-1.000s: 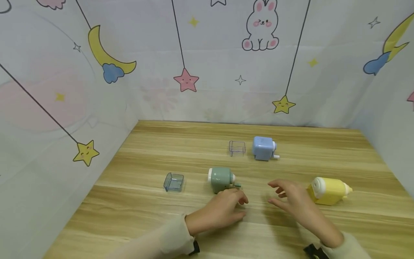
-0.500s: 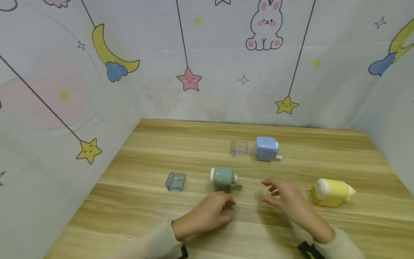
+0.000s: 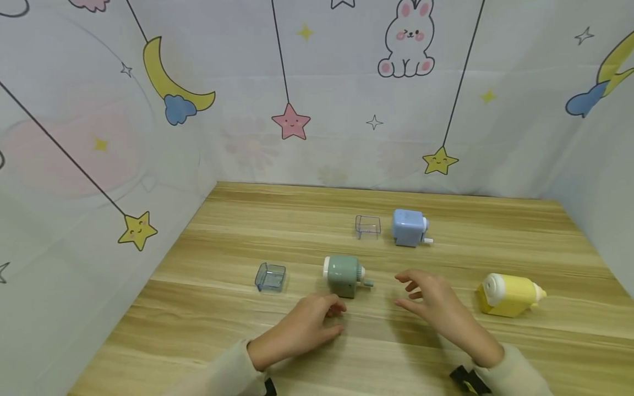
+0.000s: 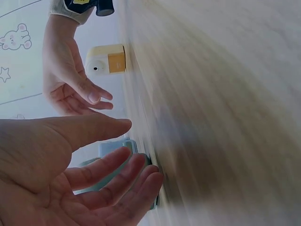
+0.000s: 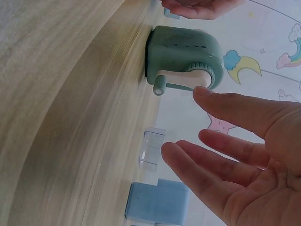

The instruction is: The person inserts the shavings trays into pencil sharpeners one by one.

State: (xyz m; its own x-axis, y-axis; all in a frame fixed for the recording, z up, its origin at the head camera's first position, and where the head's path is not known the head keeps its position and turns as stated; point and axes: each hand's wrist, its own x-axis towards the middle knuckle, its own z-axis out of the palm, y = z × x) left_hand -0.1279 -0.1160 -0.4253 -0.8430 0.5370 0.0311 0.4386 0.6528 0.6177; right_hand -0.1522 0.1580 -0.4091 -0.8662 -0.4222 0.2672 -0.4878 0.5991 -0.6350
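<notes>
A green crank pencil sharpener [image 3: 343, 275] stands near the middle of the table, its handle toward the right. Just in front of it hovers my left hand [image 3: 304, 327], fingers loosely bent and holding nothing. My right hand [image 3: 436, 302] is between the green sharpener and a yellow sharpener [image 3: 510, 295], thumb and fingers spread apart around nothing. In the right wrist view the green sharpener's crank [image 5: 181, 79] shows beyond the right thumb. Farther back stands a blue sharpener [image 3: 408, 227] with a white crank.
A clear bluish shavings drawer [image 3: 271, 277] lies left of the green sharpener. Another clear drawer [image 3: 368, 226] lies beside the blue one. A printed cloth [image 3: 327, 159] walls in the wooden table [image 3: 238, 220] at the back and sides.
My left hand has drawn left and slightly back from the green sharpener's front. The right hand has shifted a little left. The view has swung slightly; the sharpeners stay put.
</notes>
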